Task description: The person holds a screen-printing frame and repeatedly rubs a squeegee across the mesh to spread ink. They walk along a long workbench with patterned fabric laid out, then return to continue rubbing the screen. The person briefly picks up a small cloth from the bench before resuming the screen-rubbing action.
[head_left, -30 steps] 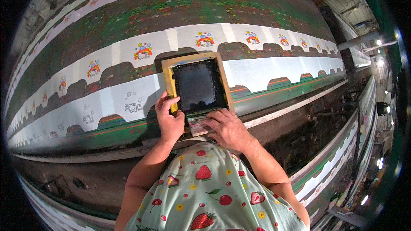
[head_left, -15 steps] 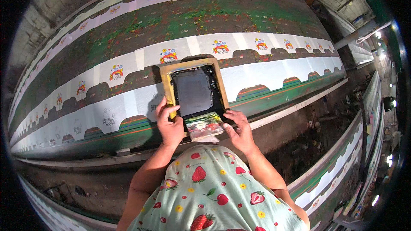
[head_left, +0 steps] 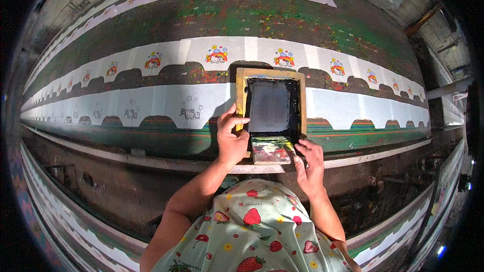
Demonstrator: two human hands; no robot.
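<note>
Pressing down on the wooden-framed printing screen [head_left: 272, 107], our left hand [head_left: 232, 138] keeps its grip clamped on the frame's left edge, thumb over the top, seemingly to stop it shifting on the white cloth strip [head_left: 166, 102] stretched along the long tabletop [head_left: 227, 17]. Our right hand [head_left: 308, 163] rests with fingers loosely apart against the paint-smeared squeegee block [head_left: 271, 149], which lies at the near end of the frame. Inside the frame, the mesh is coated with dark ink. Printed cartoon motifs [head_left: 217, 54] line the cloth on either side.

Both hands [head_left: 233, 138] [head_left: 308, 163] forward, fingers curled
</note>
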